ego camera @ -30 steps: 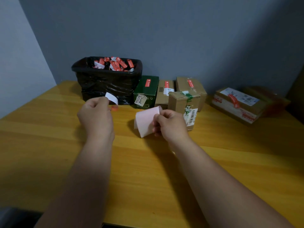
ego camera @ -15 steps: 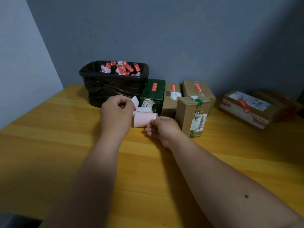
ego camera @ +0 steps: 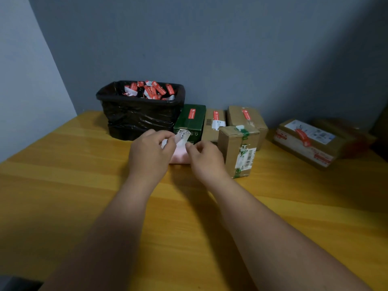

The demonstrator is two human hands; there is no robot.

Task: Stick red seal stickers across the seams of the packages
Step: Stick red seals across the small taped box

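Two hands, left grip [ego camera: 150,151] and right grip [ego camera: 204,157], pinching one pink sticker roll [ego camera: 180,155] before five packages.

A smooth, softly shiny wooden table [ego camera: 63,185] carries matt brown cardboard boxes [ego camera: 237,152], some banded with glossy tape. Near its far edge, a bin [ego camera: 138,114] wears a crinkled, glossy black plastic liner, beside a smooth green carton [ego camera: 190,120].

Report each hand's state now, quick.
Left hand: fingers pinch a white backing strip.
Right hand: fingers curled at the pink sticker roll; grip cannot be told.
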